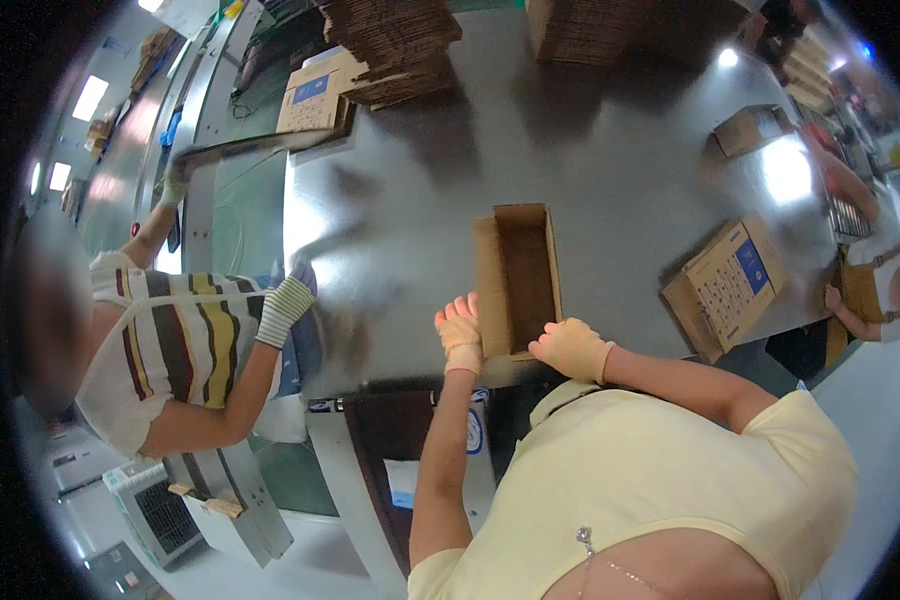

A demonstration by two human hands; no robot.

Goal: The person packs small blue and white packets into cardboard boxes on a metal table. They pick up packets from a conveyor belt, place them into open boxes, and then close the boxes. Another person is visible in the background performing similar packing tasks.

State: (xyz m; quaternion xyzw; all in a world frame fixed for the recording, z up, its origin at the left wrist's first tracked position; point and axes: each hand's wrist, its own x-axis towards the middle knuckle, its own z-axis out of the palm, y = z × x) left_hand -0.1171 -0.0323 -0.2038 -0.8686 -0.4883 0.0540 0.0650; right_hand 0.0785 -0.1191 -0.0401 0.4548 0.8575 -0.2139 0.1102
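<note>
An open brown cardboard box (530,265) lies on the metal table in front of me, its hollow inside facing up and a flap standing out along its left side. My left hand (460,332), in a thin pale glove with bare fingertips, is against the near left edge of that flap, fingers stretched out and slightly apart. At the near right corner of the box, my right hand (573,350), gloved alike, has its fingers curled onto the cardboard edge. The thumbs are partly hidden.
A closed printed carton (727,285) lies to the right on the metal table (400,240), with a smaller box (752,130) beyond. Stacks of flat cardboard (395,45) stand at the back. Left, a co-worker in a striped apron (185,330) reaches across; another person (875,270) is far right.
</note>
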